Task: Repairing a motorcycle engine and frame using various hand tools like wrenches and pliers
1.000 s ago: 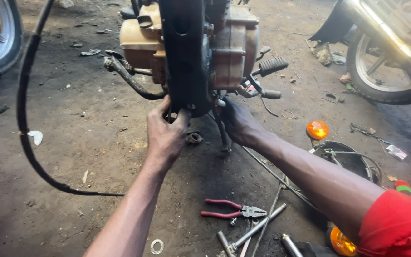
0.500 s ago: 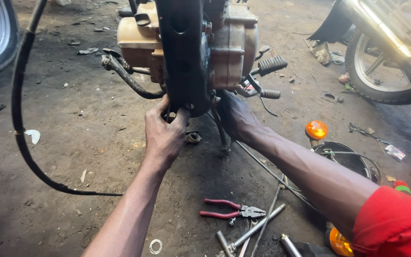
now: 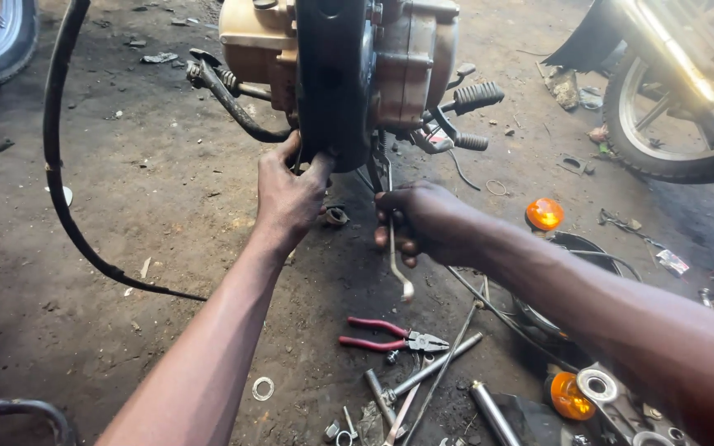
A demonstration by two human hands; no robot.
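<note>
Head view: left hand (image 3: 289, 198) gripping the lower edge of the black frame (image 3: 332, 83) under the engine (image 3: 390, 58), fingers curled tight as if steadying it; right hand (image 3: 423, 221) closing its fingers around a thin wrench (image 3: 394, 256) beside the frame, shaft hanging down; red pliers (image 3: 390, 334) lying near on the ground (image 3: 126, 248).

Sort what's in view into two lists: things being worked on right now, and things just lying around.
In hand:
left hand gripping the underside of the black frame
engine
right hand holding a thin metal wrench

Lying about:
red-handled pliers
orange indicator lens
washer
black cable
parked motorcycle wheel
</note>
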